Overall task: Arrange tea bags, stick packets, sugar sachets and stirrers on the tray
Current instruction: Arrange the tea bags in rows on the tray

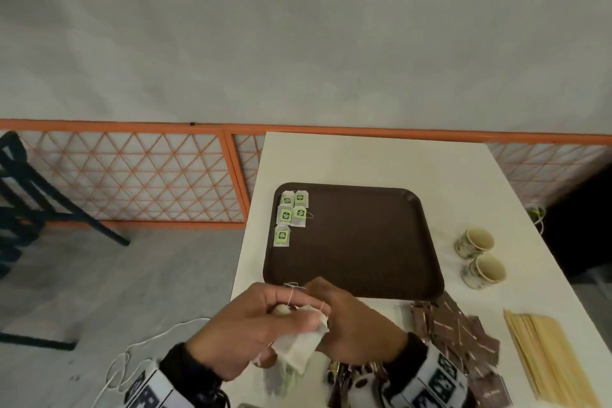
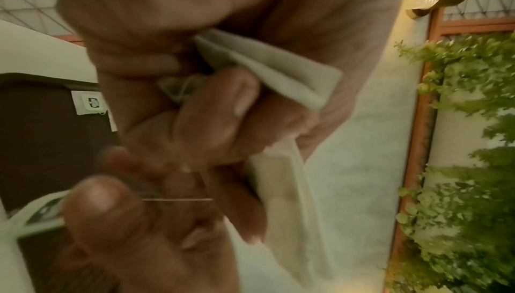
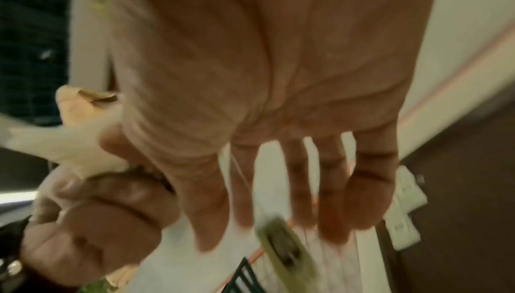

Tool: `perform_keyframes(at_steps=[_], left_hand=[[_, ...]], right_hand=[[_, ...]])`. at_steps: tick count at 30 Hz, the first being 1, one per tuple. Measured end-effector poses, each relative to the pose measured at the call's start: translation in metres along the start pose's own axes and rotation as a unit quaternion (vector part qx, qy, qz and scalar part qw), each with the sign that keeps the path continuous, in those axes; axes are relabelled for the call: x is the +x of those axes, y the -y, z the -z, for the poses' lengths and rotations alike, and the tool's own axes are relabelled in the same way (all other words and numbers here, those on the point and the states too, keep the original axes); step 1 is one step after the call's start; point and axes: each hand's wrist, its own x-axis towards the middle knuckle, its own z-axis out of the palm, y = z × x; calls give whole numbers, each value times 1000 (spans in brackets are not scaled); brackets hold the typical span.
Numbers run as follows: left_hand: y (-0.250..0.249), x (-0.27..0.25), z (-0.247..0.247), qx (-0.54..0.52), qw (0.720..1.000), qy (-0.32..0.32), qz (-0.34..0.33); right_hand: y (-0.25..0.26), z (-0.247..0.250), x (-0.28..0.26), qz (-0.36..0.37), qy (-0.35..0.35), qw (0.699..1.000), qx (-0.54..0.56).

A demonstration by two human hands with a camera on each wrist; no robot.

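Both forearms wear dark sleeves (image 1: pixel 185 364) with white wristbands (image 1: pixel 440 371) bearing black block markings; a thin white cable (image 1: pixel 122 361) trails left.

Right hand (image 3: pixel 278 121): palm to camera, fingers (image 3: pixel 359 198) spread and straight. Left hand (image 3: pixel 92 220): curled round pale tea bags (image 3: pixel 69 139). Blurred green tag (image 3: pixel 287 251) on string. White tabletop (image 3: pixel 460 44); brown tray (image 3: pixel 460 187) with tea bags.
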Motion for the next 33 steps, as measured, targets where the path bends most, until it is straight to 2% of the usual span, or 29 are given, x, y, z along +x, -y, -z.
perform_keyframes(at_steps=[2,5,8,10,15,18,20,21,22,25,27,29,31,33], left_hand=[[-5,-7,7,-16,1000,21,-6],[-3,-19,26,-105,994,24,-8],[5,-27,37,-185,982,33,-23],[10,-27,37,-201,978,52,-29],[1,-25,29,-179,974,122,-70],[-3,-25,33,-116,988,80,-68],[-2,-27,38,-65,995,41,-56],[0,-27,39,-48,997,28,-52],[2,-28,40,-40,998,15,-47],[8,-29,41,-25,999,-19,-36],[13,-27,44,20,998,-46,-32],[20,-21,49,121,988,-94,-24],[27,-15,55,220,964,-150,-20],[36,-7,60,237,955,-176,-16]], right_hand=[[1,-4,-2,0,22,998,52],[-3,10,-16,-30,73,985,151],[-6,28,-32,-30,73,937,339],[-9,36,-33,-33,52,908,414],[-7,36,-12,-11,50,879,474],[-4,31,-4,-15,42,821,569],[-1,33,-3,-73,18,796,601],[0,35,-3,-101,1,801,591],[1,38,-3,-120,-16,818,562],[1,45,-3,-164,-44,909,381],[1,48,-3,-187,-22,948,255],[2,50,-4,-196,17,961,193],[3,52,-5,-187,33,967,170],[6,51,-3,-169,27,969,181]])
